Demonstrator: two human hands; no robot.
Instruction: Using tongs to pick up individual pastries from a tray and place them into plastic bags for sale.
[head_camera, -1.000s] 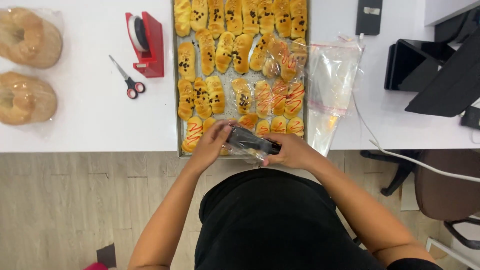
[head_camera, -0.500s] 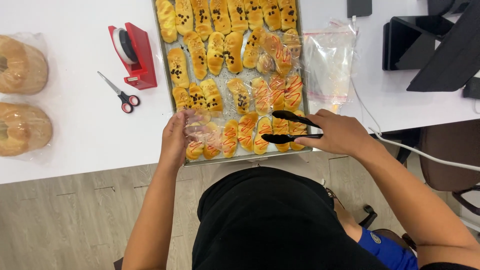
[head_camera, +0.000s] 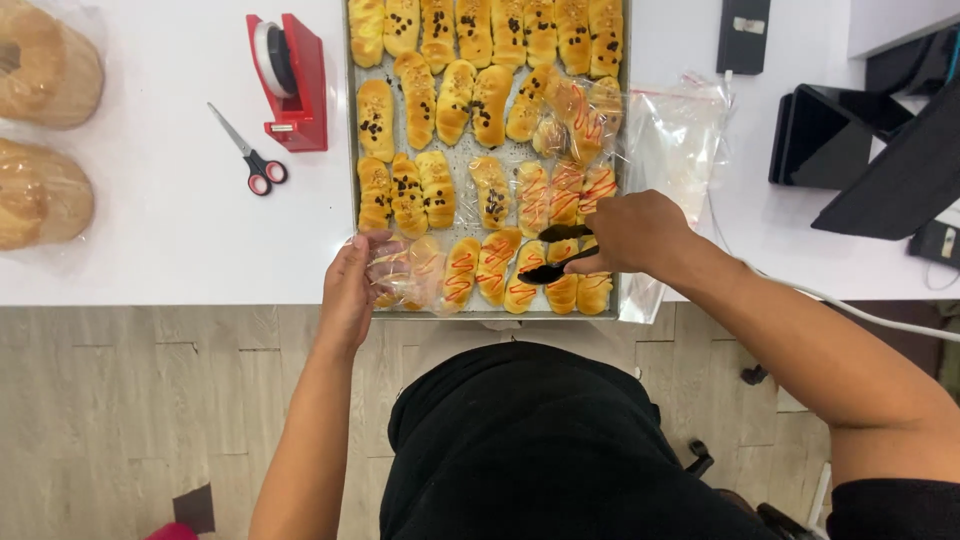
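I see a white table above a wooden floor. On it lie a metal baking tray, a red tape dispenser, scissors, two bagged round loaves, clear plastic bags and dark stands.

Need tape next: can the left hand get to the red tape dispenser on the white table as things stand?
Probably not freely: the left hand holds a clear plastic bag at the tray's near edge. The red tape dispenser stands farther up, with only the scissors near the path.

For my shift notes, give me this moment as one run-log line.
left hand: holds clear bag at tray edge | right hand: holds black tongs over red-striped buns | scissors, tape dispenser idle
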